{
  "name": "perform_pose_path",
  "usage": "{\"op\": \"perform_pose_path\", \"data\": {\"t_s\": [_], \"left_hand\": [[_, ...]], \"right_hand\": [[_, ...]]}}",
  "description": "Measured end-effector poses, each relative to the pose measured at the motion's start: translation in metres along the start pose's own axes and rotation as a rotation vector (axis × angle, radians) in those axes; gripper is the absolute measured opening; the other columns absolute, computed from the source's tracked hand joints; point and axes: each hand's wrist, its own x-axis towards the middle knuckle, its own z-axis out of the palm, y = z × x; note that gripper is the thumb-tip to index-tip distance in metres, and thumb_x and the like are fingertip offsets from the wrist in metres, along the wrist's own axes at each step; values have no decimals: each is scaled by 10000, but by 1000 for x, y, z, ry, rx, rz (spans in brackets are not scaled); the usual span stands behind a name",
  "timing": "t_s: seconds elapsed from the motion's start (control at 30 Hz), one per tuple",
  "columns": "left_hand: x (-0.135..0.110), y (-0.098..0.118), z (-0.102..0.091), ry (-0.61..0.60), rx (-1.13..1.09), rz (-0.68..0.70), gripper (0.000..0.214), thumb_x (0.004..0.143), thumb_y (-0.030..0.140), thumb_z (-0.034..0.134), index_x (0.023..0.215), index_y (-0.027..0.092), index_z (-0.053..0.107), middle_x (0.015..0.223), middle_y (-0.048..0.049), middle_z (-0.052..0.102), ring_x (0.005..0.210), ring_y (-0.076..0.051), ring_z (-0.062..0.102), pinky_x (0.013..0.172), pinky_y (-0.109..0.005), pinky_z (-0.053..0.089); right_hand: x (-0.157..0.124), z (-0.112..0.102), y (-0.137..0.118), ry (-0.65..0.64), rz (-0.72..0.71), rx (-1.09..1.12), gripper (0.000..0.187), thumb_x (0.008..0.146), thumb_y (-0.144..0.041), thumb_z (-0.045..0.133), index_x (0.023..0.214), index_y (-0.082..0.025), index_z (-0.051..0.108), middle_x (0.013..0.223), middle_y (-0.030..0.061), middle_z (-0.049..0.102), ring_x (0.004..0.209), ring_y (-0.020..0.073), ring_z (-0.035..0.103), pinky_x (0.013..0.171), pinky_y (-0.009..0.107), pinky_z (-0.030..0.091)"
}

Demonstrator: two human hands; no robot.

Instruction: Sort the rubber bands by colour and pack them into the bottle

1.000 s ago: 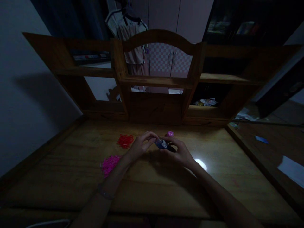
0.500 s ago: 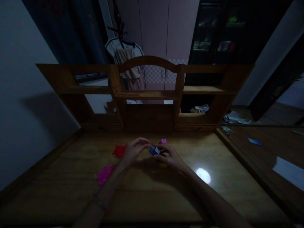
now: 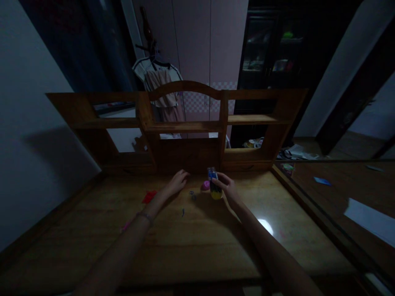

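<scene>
My right hand [image 3: 227, 188] grips a small upright bottle [image 3: 214, 186] with a blue label and yellowish base, standing on the wooden desk [image 3: 191, 234]. A small pink round thing [image 3: 205, 186] lies just left of the bottle. My left hand [image 3: 178, 182] lies further back and left, resting on the desk with its fingers stretched forward and nothing in it. Two tiny dark bits [image 3: 191, 193] lie on the desk between my arms. A red heap of small pieces [image 3: 149, 196] sits left of my left wrist, and a pink heap [image 3: 125, 225] is mostly hidden behind my left forearm.
A wooden hutch with open shelves [image 3: 185, 127] stands along the desk's back edge. A wall is at the left. To the right lies a lower surface with papers [image 3: 367, 218]. Clothes hang on a stand [image 3: 160, 82] behind the hutch. The room is dim.
My hands have parted. The bottle, held slanted between both hands before, now stands upright in my right hand, further back. My left hand let go and moved forward onto the desk.
</scene>
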Motion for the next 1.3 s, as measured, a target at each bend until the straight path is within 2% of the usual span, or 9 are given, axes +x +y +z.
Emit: {"op": "perform_pose_path", "data": {"t_s": [0.1, 0.2, 0.4, 0.53, 0.67, 0.8, 1.0, 1.17, 1.3], "left_hand": [[12, -4, 4, -52, 42, -8, 292, 722, 127, 563, 997, 166, 653, 1075, -103, 618, 1062, -245, 559, 995, -388, 416], [19, -4, 2, -106, 60, -13, 248, 684, 109, 556, 904, 168, 654, 939, -78, 643, 919, -221, 590, 882, -348, 463], [0, 10, 1, -230, 20, -8, 230, 703, 130, 544, 893, 174, 665, 794, -29, 665, 699, -155, 590, 641, -244, 458], [-11, 10, -7, -255, 0, 14, 232, 749, 181, 560, 950, 183, 677, 862, -34, 683, 764, -164, 622, 685, -252, 481], [-5, -4, -12, -118, 69, -7, 299, 793, 198, 543, 1073, 182, 648, 1053, -83, 639, 975, -219, 595, 882, -345, 468], [9, -18, 0, -44, 152, -34, 332, 802, 171, 548, 1126, 147, 617, 1132, -122, 596, 1067, -250, 554, 971, -397, 425], [31, -23, 16, -146, 226, -59, 114, 840, 193, 596, 917, 129, 651, 956, -84, 639, 930, -203, 601, 881, -363, 470], [35, -17, 11, -244, 239, -92, 163, 870, 288, 622, 894, 129, 643, 894, -44, 658, 825, -164, 616, 781, -340, 497], [33, -11, 7, -211, 231, -149, 177, 848, 245, 577, 931, 126, 679, 910, -93, 692, 837, -179, 626, 727, -266, 452]], "right_hand": [[3, -2, 4, 9, 9, 3, 464, 690, -452, 757, 1073, -195, 697, 1041, 60, 711, 974, 237, 649, 896, 381, 483], [3, -2, 6, -9, 27, -5, 477, 689, -454, 756, 1083, -193, 693, 1043, 66, 711, 974, 242, 650, 882, 387, 493], [1, -1, 5, -44, 8, -3, 464, 709, -435, 752, 1102, -196, 684, 1061, 66, 707, 999, 240, 644, 910, 386, 487], [-2, 2, 6, -47, 7, 3, 445, 727, -426, 744, 1102, -194, 680, 1050, 68, 711, 984, 242, 652, 885, 379, 500], [-6, 5, 4, -78, 23, 7, 468, 732, -439, 739, 1121, -189, 669, 1029, 75, 716, 965, 248, 663, 864, 384, 513], [-6, 4, 3, -100, 36, -22, 497, 727, -447, 742, 1141, -184, 661, 1031, 77, 716, 972, 249, 662, 870, 388, 510], [-1, 2, 5, -105, 49, -54, 473, 708, -426, 762, 1112, -193, 681, 1035, 71, 717, 958, 237, 658, 862, 370, 503], [-1, 2, 8, -114, 26, -49, 447, 722, -402, 760, 1112, -197, 684, 1043, 69, 711, 958, 233, 651, 855, 357, 498], [-2, 2, 10, -129, 23, -46, 451, 734, -407, 750, 1128, -201, 672, 1040, 67, 710, 950, 234, 652, 842, 356, 503]]}}
